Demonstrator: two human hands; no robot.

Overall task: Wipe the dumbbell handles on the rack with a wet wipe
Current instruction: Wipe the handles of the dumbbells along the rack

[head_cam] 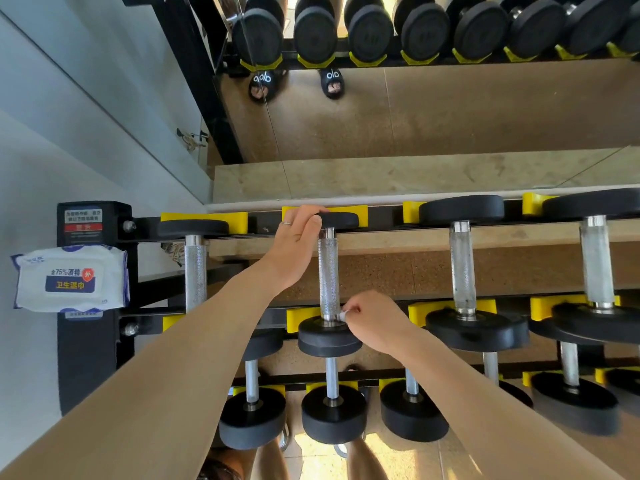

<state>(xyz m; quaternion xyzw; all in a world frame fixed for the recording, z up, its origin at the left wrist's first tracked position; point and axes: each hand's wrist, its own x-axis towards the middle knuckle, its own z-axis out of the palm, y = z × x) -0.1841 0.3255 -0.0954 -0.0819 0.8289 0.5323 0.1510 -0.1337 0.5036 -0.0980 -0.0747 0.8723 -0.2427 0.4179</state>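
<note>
We've got the left hand [298, 242] steadying the far black weight head [337, 220], right hand [372, 322] pinching the white wet wipe [343, 316] at the near end of the knurled steel handle [328, 275], which runs straight away from us.

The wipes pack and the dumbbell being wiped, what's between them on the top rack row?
One other dumbbell, untouched, lies between the wipes pack and the dumbbell that both hands hold, as the head view shows.

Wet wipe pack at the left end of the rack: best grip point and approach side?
Take the wet wipe pack by its long top and bottom edges, coming from the front, the label side. It sits flat against the rack post with its soft, wide face toward the camera, and its back is blocked. The label flap likely lifts, so avoid pinching there.
</note>
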